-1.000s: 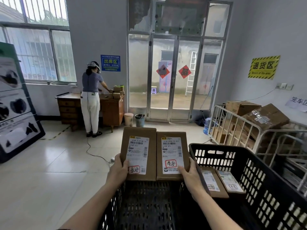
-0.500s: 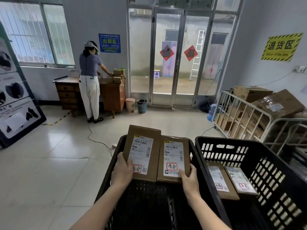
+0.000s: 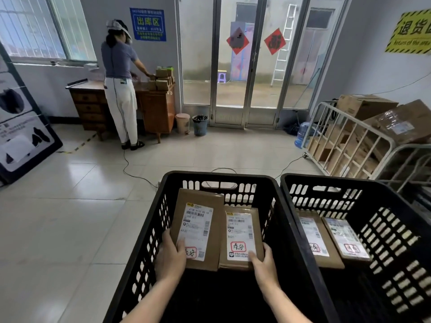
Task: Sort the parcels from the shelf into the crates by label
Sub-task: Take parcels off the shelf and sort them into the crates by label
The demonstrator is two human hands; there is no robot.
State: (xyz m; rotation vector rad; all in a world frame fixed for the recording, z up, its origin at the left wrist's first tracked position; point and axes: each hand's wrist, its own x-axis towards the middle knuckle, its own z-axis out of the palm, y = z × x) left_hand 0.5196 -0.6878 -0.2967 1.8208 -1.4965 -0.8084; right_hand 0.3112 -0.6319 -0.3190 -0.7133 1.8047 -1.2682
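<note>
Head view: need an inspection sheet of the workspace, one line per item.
Surface: tiled floor; left crate and right crate side by side.
Job's things: left parcel and right parcel inside left crate, labels up; right crate holds inner parcel and outer parcel.
Clutter: pink bin, dark bin, water jug.
Hands: left hand grips left parcel; right hand grips right parcel.
Cables: floor cable running from the desk; second cable toward the cart.
Surroundings: another person at wooden desk; glass doors; cage cart of cartons.
</note>
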